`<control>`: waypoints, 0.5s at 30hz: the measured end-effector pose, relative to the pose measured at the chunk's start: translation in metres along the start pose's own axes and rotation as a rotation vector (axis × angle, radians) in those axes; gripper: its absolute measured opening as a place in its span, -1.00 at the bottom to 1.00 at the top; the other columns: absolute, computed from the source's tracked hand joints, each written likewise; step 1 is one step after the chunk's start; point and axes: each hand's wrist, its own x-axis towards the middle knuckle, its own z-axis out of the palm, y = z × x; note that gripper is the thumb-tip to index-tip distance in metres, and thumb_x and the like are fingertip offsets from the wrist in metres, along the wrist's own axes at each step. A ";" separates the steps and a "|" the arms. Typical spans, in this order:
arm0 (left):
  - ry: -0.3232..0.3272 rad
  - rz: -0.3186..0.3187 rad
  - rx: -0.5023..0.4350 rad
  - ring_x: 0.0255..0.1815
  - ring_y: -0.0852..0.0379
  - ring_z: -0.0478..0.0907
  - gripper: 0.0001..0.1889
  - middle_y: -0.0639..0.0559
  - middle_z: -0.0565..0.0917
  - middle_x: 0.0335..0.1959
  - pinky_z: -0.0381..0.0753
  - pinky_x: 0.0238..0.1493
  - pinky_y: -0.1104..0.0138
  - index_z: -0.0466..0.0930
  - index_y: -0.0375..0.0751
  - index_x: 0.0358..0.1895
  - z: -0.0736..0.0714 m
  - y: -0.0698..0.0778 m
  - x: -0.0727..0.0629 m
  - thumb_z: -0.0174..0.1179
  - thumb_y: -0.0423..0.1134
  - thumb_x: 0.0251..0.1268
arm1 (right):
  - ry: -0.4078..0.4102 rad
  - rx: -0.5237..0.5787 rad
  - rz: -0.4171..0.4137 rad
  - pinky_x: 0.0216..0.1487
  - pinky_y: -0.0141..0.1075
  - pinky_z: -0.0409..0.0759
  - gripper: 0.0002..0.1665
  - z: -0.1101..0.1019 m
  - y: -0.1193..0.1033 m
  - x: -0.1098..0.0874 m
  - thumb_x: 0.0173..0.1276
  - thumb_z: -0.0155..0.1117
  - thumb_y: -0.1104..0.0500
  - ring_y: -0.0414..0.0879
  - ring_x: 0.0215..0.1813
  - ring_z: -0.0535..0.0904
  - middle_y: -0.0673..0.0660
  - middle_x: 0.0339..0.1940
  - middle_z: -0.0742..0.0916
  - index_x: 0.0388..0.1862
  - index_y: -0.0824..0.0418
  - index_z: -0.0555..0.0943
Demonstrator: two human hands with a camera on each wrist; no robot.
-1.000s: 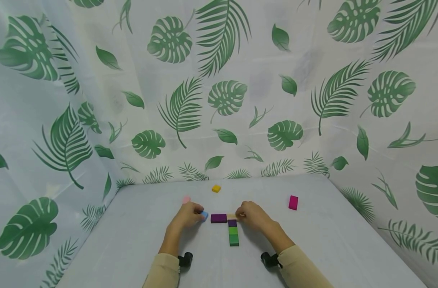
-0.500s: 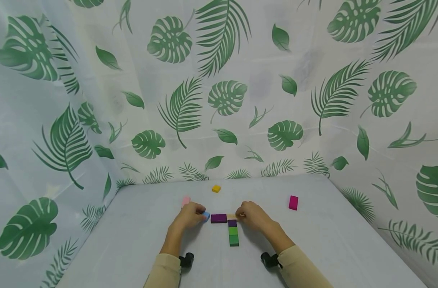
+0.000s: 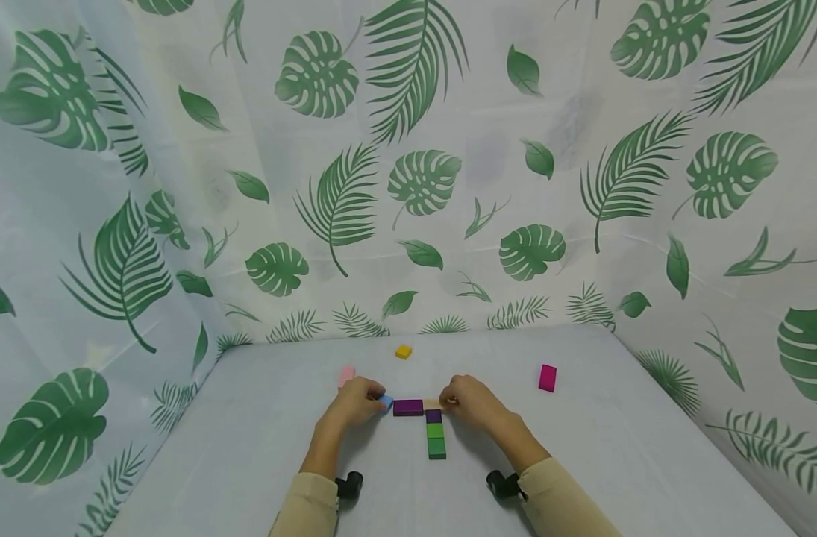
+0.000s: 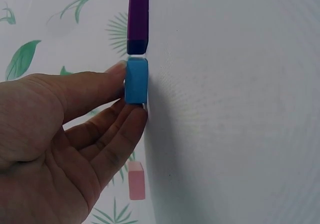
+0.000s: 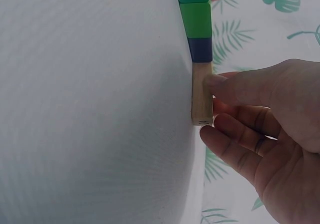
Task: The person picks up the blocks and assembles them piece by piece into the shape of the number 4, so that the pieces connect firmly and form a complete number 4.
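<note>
My left hand (image 3: 356, 403) pinches a light blue block (image 4: 136, 81) between thumb and fingers. Its end lies just short of a long purple block (image 3: 408, 407), with a thin gap showing in the left wrist view. At the other end of the purple block is a plain wooden block (image 5: 202, 93), gripped by my right hand (image 3: 474, 401), thumb on one side and fingers on the other. Toward me from the wooden block runs a line of a small dark purple block (image 3: 433, 416), a light green block (image 3: 435, 430) and a dark green block (image 3: 436, 448).
A pink block (image 3: 346, 375) lies just beyond my left hand. Farther back on the white table (image 3: 260, 447) sits a yellow block (image 3: 404, 351), and a magenta block (image 3: 547, 378) lies off to the right. A leaf-patterned curtain (image 3: 475, 298) closes the back and sides.
My left hand has slid the light blue block to the right, up close to the purple block, uncovering more of the pink one. The right hand stays in place.
</note>
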 end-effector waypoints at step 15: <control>-0.001 -0.044 0.005 -0.08 0.06 0.64 -0.67 -0.12 0.77 -0.06 0.65 0.12 0.03 0.71 -0.35 0.15 0.001 0.001 0.001 0.37 -0.33 0.36 | 0.001 -0.012 -0.001 -0.10 -0.12 0.60 -0.90 0.001 0.001 0.001 0.35 0.42 0.39 -0.15 -0.27 0.50 0.02 -0.36 0.70 -0.29 0.23 0.81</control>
